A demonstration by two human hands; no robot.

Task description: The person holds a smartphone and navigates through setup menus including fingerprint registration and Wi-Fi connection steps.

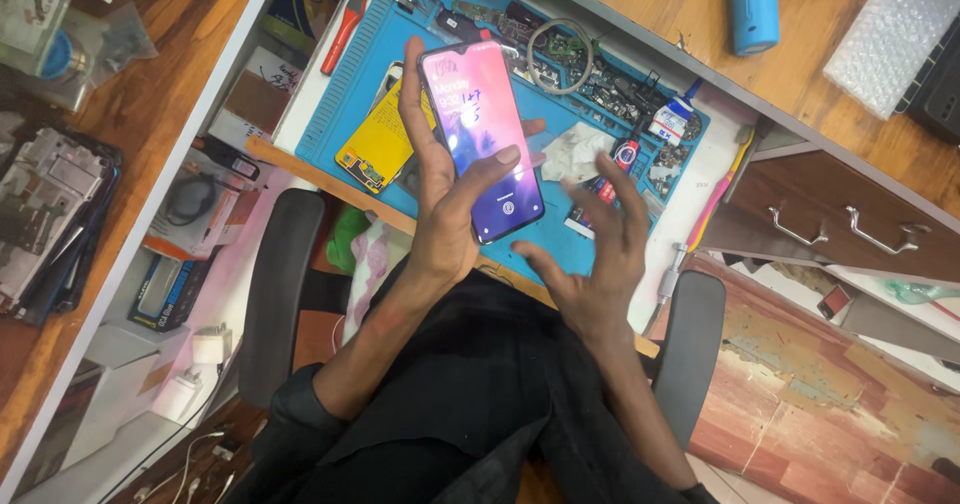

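My left hand [440,199] holds a smartphone [482,134] upright, its screen lit pink and purple, thumb resting across the lower screen and fingers wrapped round its back. My right hand [595,259] hovers just right of the phone's lower end, fingers spread, holding nothing. Both hands are above a blue repair mat [340,114]. On the mat behind the phone lie an opened phone body with a yellow battery [375,139] and a crumpled white tissue [575,152].
Red-handled pliers [345,26], a wire coil [560,56], small parts and glue bottles [670,124] lie on the mat. A blue cylinder [752,6] and bubble wrap [895,34] sit on the wooden counter. Drawers [840,229] are at right, chair armrests [275,294] by my lap, phone frames [45,214] at left.
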